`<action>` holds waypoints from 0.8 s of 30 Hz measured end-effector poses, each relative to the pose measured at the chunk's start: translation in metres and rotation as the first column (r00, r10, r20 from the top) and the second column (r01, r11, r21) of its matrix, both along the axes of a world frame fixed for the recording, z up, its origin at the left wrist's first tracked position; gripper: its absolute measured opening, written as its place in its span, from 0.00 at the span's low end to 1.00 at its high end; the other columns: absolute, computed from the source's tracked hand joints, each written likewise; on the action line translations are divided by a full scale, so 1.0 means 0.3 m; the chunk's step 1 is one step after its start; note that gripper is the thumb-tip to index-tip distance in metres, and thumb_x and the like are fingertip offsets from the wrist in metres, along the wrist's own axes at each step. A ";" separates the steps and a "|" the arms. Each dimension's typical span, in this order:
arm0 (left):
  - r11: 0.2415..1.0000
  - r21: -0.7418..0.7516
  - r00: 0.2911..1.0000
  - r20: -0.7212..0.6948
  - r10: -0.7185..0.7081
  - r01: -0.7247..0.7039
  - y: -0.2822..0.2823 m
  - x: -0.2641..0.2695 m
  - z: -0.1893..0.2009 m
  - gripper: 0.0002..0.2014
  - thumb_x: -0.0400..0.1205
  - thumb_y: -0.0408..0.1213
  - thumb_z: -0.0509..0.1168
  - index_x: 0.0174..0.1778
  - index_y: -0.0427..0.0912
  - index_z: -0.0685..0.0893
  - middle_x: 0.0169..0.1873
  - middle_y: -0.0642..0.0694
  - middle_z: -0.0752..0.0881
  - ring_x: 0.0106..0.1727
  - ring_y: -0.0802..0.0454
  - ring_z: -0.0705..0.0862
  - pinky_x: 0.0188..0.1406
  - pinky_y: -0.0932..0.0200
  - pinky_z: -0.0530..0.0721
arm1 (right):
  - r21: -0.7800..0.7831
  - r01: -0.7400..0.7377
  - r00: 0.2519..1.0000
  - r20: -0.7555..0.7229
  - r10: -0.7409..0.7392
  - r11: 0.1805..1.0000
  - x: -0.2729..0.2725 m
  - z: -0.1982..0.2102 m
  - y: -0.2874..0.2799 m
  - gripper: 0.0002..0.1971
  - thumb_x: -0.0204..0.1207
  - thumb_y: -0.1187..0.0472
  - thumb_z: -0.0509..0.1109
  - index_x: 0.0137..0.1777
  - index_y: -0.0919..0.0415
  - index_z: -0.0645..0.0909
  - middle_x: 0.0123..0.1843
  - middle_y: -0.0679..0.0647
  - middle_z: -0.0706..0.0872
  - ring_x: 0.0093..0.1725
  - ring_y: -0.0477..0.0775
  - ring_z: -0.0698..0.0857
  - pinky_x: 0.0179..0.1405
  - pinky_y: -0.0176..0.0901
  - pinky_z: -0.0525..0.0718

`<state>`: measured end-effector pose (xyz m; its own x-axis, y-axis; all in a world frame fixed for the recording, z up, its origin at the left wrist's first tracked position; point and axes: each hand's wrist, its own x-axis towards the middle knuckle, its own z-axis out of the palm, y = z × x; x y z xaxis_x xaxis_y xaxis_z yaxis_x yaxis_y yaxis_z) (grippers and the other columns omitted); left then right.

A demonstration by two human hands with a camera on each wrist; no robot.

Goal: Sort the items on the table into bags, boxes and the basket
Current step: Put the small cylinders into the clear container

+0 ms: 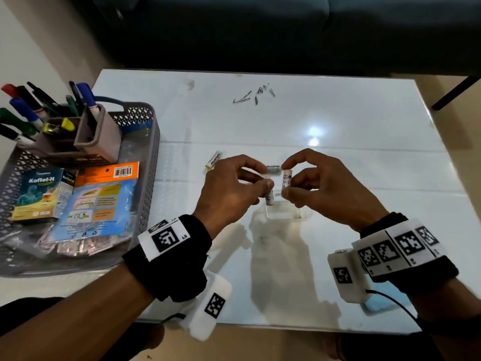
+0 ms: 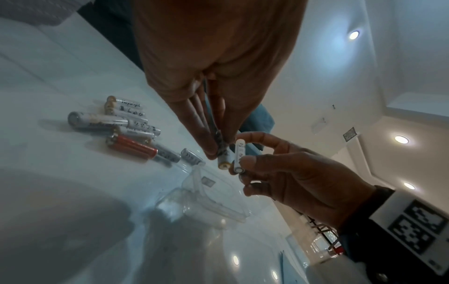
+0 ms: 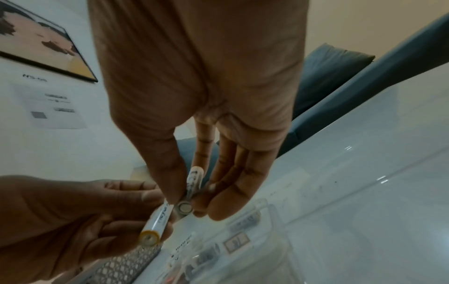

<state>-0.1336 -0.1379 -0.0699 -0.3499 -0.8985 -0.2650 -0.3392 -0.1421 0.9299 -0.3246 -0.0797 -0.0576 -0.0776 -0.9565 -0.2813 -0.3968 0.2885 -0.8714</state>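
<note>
Behind hands (image 1: pixel 234 183), batteries (image 1: pixel 270 169) half-hidden

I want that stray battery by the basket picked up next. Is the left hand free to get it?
Probably not yet: the left hand already pinches a battery. The stray battery lies bare on the table, nothing blocking it.

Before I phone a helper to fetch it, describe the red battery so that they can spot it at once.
Start at the white table. The loose batteries lie on their sides in a heap just beyond the clear plastic box, past the fingers of the left hand. The red battery lies at the box end of that heap, the only red one among white and silver ones.
</note>
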 end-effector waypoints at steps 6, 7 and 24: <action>0.993 -0.120 1.000 0.024 -0.011 0.014 -0.002 -0.011 0.001 0.08 0.83 0.35 0.74 0.56 0.46 0.92 0.40 0.51 0.92 0.39 0.53 0.92 0.47 0.54 0.91 | 0.020 0.064 0.998 0.001 -0.064 0.998 -0.022 0.007 0.005 0.16 0.75 0.67 0.80 0.59 0.54 0.82 0.39 0.59 0.92 0.35 0.57 0.92 0.46 0.57 0.94; 0.992 -0.123 1.000 0.024 -0.016 0.019 0.000 -0.012 0.001 0.05 0.82 0.35 0.75 0.53 0.45 0.92 0.38 0.52 0.93 0.38 0.55 0.92 0.44 0.56 0.91 | 0.026 0.054 0.998 -0.015 -0.054 0.998 -0.026 0.007 0.006 0.16 0.75 0.66 0.80 0.59 0.53 0.83 0.39 0.58 0.93 0.35 0.58 0.92 0.47 0.57 0.94; 0.670 -0.533 0.841 0.464 -0.279 0.516 0.109 -0.033 -0.112 0.08 0.78 0.38 0.77 0.44 0.44 0.83 0.40 0.49 0.84 0.39 0.45 0.85 0.36 0.43 0.85 | 0.147 -0.087 0.864 -0.482 0.148 0.985 0.029 -0.066 0.035 0.13 0.74 0.49 0.77 0.52 0.44 0.76 0.38 0.44 0.90 0.40 0.44 0.88 0.40 0.45 0.85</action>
<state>-0.1435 -0.1052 -0.1035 -0.7150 -0.6870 0.1293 -0.5096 0.6388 0.5763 -0.3158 -0.0692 -0.0775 -0.1238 -0.9301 -0.3459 -0.8005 0.2996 -0.5190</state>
